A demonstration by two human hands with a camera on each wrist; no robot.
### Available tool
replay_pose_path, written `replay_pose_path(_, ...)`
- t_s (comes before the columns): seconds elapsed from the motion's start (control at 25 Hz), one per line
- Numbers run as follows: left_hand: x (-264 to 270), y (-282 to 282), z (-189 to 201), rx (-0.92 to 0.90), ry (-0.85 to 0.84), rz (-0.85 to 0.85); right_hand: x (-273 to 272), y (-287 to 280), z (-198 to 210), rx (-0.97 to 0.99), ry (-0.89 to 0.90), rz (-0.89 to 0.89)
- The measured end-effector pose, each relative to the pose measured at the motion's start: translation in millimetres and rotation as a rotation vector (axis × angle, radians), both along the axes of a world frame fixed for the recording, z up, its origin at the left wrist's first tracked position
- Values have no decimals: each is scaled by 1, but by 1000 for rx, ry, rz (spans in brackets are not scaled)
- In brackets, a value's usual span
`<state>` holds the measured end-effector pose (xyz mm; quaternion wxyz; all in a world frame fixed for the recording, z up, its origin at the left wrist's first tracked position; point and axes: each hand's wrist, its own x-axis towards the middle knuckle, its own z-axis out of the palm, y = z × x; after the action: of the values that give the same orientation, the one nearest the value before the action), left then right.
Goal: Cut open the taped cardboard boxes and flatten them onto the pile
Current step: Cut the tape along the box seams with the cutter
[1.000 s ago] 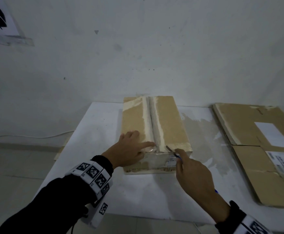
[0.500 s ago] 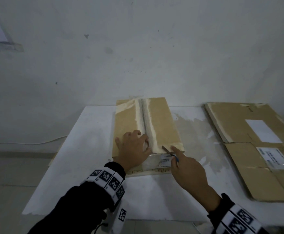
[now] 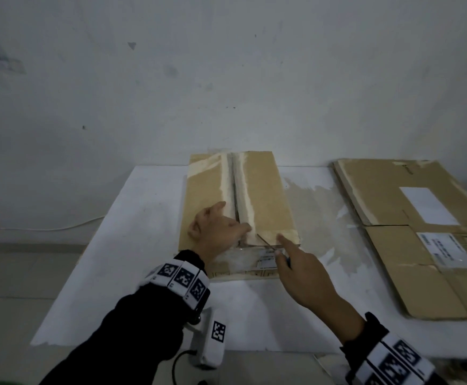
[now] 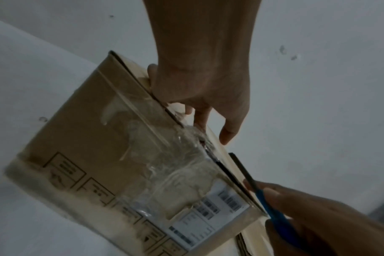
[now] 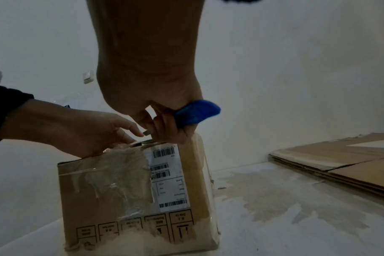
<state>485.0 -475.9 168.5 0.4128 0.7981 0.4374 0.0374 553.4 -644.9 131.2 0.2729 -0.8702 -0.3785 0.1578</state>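
A taped brown cardboard box [image 3: 265,195] lies lengthwise on the white table [image 3: 132,245], its top seam running away from me. Crumpled clear tape and a white barcode label cover its near face [image 5: 112,190]. My left hand [image 3: 215,232] rests on the left top flap, fingers reaching to the seam at the near end. My right hand [image 3: 301,273] grips a blue-handled cutter [image 5: 195,114]. Its thin blade [image 3: 265,240] lies across the near top edge of the box, right of the seam. My right index finger points along the box top.
A pile of flattened cardboard [image 3: 410,207] with white labels lies at the right end of the table. A white wall stands just behind the box. A worn grey patch of tabletop [image 3: 318,212] separates box and pile. The floor drops off to the left.
My left hand has slid from the near corner further onto the left flap, fingers now at the seam. My right hand stays at the near top edge with the cutter.
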Motion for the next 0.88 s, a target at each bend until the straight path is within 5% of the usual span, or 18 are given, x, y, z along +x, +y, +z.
replay_pose_path(0.2, -3, 6, -8, 45, -6, -91, -14, -10, -8, 234, 85, -18)
replay_pose_path(0.4, -1, 5, -12, 123, 5, -106, -37, -5, -29, 157, 480, -152)
replay_pose_path(0.88, -6, 6, -22, 170, -46, -114, -52, 26, 1, 283, 893, -281)
